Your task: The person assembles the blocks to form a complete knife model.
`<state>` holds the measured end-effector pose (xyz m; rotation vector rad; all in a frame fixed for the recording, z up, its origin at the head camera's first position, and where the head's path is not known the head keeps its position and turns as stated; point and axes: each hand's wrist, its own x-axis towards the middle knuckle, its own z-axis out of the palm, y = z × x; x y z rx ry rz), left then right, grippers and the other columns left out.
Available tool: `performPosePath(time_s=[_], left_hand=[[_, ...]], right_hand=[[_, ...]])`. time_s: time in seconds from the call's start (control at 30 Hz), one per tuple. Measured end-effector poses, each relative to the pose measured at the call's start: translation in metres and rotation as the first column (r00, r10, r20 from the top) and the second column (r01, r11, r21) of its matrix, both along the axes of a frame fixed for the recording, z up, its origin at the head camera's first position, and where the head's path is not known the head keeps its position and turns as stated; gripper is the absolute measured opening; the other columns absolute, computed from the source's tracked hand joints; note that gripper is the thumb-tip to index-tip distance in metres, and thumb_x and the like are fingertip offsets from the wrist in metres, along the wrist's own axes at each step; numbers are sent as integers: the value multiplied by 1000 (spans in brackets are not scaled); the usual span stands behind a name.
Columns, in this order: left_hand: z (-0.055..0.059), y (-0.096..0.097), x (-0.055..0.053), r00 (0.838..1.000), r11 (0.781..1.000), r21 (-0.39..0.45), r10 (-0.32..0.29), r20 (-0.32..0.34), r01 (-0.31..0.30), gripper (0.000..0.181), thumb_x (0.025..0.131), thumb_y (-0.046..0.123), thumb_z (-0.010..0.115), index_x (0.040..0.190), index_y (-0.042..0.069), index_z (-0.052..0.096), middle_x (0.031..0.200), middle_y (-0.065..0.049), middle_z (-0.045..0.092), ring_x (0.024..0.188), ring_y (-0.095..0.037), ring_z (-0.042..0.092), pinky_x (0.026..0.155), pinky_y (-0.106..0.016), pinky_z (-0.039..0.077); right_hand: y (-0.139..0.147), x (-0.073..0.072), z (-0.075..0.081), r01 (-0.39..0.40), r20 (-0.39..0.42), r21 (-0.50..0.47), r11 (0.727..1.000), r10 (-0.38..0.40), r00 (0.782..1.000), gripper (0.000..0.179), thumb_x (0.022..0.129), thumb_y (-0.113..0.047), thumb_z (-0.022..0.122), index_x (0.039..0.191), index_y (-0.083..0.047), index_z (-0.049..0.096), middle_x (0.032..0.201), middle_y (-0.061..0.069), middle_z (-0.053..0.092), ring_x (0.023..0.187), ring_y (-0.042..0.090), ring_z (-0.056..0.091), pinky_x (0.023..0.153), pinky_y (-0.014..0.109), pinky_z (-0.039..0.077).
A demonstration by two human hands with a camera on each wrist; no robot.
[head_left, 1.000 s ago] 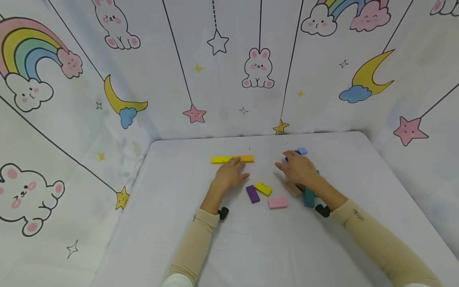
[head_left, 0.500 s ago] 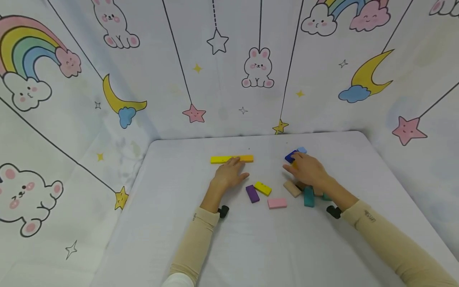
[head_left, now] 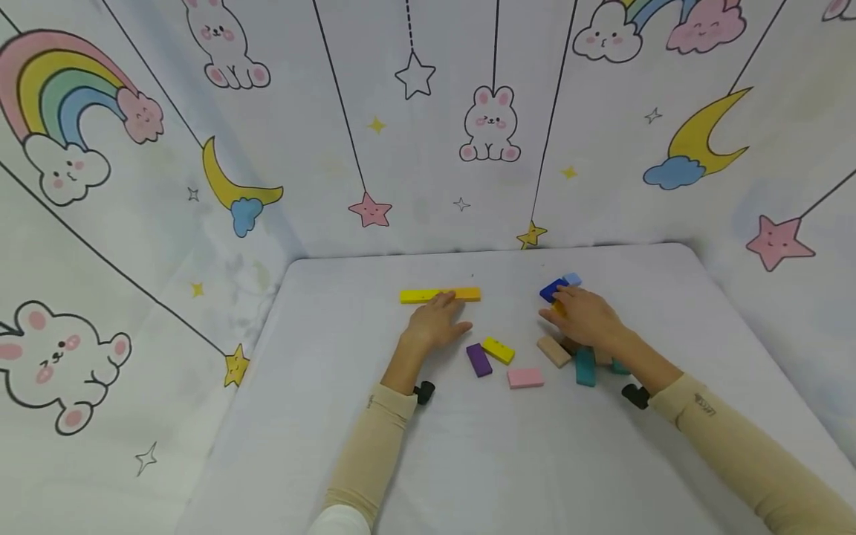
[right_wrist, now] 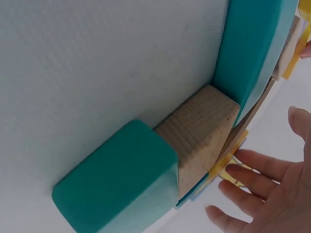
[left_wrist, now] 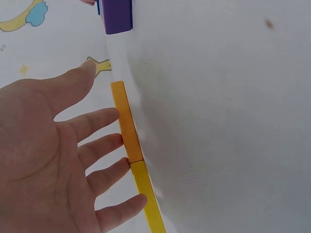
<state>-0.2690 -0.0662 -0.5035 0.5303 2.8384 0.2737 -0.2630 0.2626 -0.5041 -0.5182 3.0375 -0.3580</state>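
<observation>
A yellow block [head_left: 416, 296] and an orange block [head_left: 470, 294] lie end to end in a row near the table's back edge. My left hand [head_left: 431, 327] rests its straight fingertips along this row; the left wrist view shows them against the sides of the orange block [left_wrist: 127, 121] and yellow block [left_wrist: 148, 196]. Over the right-hand pile, my right hand [head_left: 591, 319] has its fingers spread above another orange block [head_left: 558, 307], partly hidden beneath them. Just beyond its fingertips are a dark blue block [head_left: 552, 289] and a light blue block [head_left: 571, 279]. Whether it touches any block is unclear.
Between the hands lie a purple block [head_left: 478, 360], a yellow block [head_left: 498, 349] and a pink block [head_left: 525, 378]. A tan block [head_left: 553, 351], a teal block [head_left: 585, 367] and several others sit below my right hand. A patterned cloth [head_left: 461, 134] hangs behind the table.
My right hand has shifted to the right and slightly nearer, uncovering the dark blue block and part of the orange one. The left hand stays on the row. The head view has shifted slightly.
</observation>
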Motion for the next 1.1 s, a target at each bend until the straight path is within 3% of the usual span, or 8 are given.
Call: performPosePath(time_s=[0.2, 0.6, 0.9, 1.1], left_hand=[[6, -1, 3, 1000, 1000, -1, 4, -15, -4, 66, 107, 56, 50, 162, 22, 41, 173, -3, 23, 159, -26, 22, 123, -53, 33], [-5, 0, -4, 1000, 1000, -28, 3, 25, -3, 70, 106, 60, 48, 164, 24, 36, 175, 1, 18, 160, -25, 17, 124, -54, 30], [2, -1, 3, 1000, 1000, -20, -11, -13, 10, 68, 106, 58, 51, 162, 21, 41, 173, -2, 24, 159, -26, 22, 122, -54, 34], [2, 0, 4, 1000, 1000, -20, -9, -19, 9, 68, 105, 58, 51, 162, 22, 41, 173, -2, 24, 159, -26, 22, 123, -54, 34]], right_hand=[[-1, -3, 1, -44, -1, -20, 999, 44, 999, 66, 107, -46, 56, 147, 6, 54, 151, 31, 51, 141, 51, 44, 116, 66, 35], [-3, -2, -2, -154, -44, -1, 988, 154, 987, 60, 104, -43, 64, 144, 2, 59, 150, 27, 54, 142, 50, 44, 114, 67, 38], [-16, -2, -1, -95, 69, -41, 995, 97, 993, 74, 104, -52, 59, 152, 3, 49, 157, 28, 45, 143, 52, 42, 116, 67, 36], [-23, -3, -3, -98, 87, -22, 995, 99, 991, 74, 104, -55, 57, 154, -1, 48, 159, 25, 44, 143, 50, 43, 115, 67, 37]])
